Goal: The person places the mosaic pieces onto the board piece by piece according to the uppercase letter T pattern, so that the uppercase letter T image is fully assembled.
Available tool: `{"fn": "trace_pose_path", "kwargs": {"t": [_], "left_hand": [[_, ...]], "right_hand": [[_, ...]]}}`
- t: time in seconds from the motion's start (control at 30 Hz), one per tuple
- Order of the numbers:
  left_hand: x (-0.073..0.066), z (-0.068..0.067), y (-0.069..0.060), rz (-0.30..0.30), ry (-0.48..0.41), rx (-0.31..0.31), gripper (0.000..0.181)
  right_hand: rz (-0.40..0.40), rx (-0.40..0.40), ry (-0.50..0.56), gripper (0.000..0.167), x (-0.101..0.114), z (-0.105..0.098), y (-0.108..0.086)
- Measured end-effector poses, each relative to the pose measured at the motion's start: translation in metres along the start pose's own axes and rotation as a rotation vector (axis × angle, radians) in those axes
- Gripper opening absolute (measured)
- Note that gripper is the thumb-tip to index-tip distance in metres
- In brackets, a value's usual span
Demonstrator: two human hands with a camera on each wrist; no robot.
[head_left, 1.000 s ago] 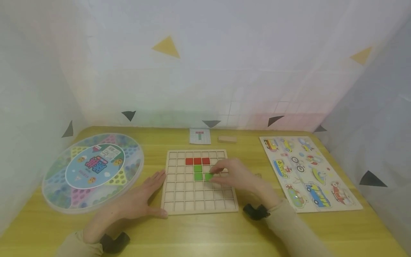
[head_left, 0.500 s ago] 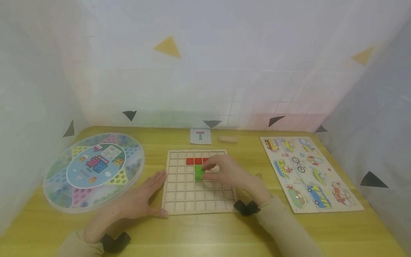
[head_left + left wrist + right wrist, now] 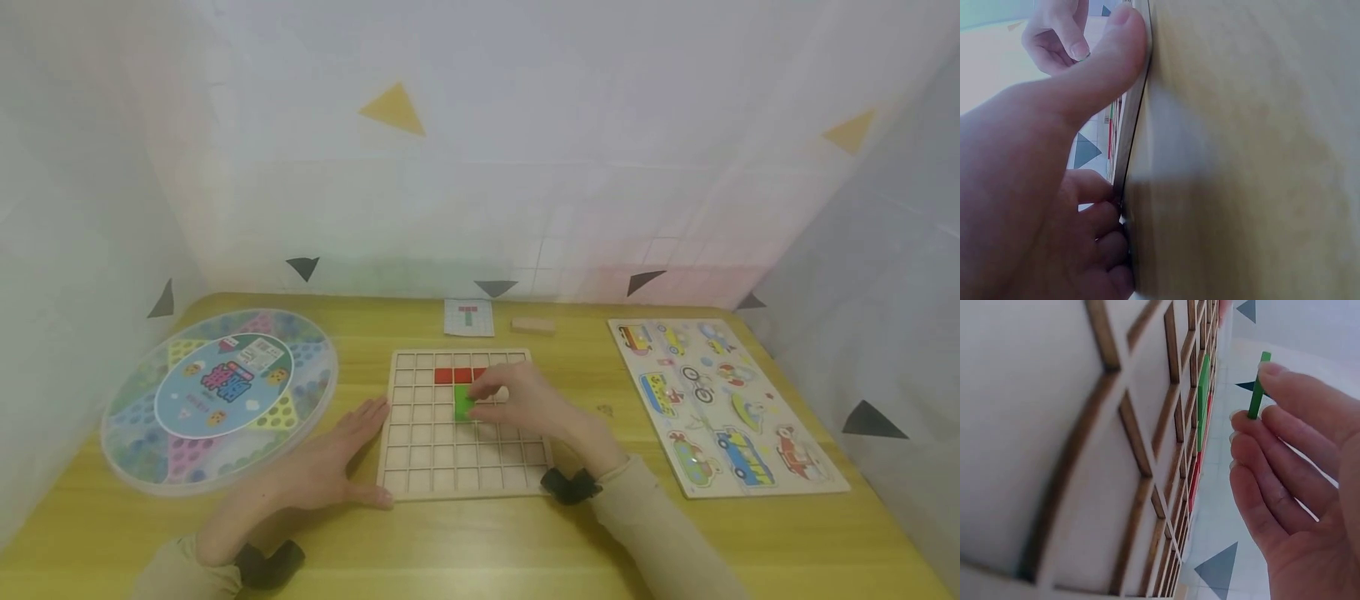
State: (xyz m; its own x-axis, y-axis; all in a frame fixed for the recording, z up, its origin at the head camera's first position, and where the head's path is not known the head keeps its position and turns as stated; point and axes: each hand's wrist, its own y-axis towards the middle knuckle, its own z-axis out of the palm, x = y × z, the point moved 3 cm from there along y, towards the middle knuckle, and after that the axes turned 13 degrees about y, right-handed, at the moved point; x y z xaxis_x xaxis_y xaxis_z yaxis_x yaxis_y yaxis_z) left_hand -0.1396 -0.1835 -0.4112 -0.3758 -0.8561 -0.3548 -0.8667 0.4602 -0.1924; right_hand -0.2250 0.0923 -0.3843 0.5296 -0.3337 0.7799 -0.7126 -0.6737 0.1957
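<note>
A wooden grid board [image 3: 422, 457] lies on the table. Three red tiles [image 3: 444, 377] form a row near its far side, the rightmost partly covered by my right hand [image 3: 521, 406]. Green tiles [image 3: 461, 410] sit below the row's middle. Between thumb and fingertips, my right hand pinches a thin green square tile [image 3: 1259, 392]; the right wrist view has it raised off the board, seen edge-on. My left hand [image 3: 318, 471] rests at the board's near-left corner. Its fingers touch the left edge and its thumb the front edge, as the left wrist view also has it.
Behind the board lie a paper card [image 3: 468, 318] with a T pattern and a small wooden block [image 3: 532, 326]. At left is a round Chinese checkers board [image 3: 180, 458]; at right, a vehicle puzzle board [image 3: 720, 414]. A patterned curtain [image 3: 480, 192] encloses the table.
With the green tile pinched, my right hand has shifted left, over the green tiles on the board. It has barely moved in the last half second. My left hand stays put.
</note>
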Motion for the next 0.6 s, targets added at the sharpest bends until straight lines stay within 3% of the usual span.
{"fn": "trace_pose_path", "kwargs": {"t": [0.6], "left_hand": [[0.0002,0.0004,0.0007,0.0,0.006,-0.003,0.123]], "right_hand": [[0.04,0.069,-0.019,0.014,-0.01,0.0066,-0.0006]]}}
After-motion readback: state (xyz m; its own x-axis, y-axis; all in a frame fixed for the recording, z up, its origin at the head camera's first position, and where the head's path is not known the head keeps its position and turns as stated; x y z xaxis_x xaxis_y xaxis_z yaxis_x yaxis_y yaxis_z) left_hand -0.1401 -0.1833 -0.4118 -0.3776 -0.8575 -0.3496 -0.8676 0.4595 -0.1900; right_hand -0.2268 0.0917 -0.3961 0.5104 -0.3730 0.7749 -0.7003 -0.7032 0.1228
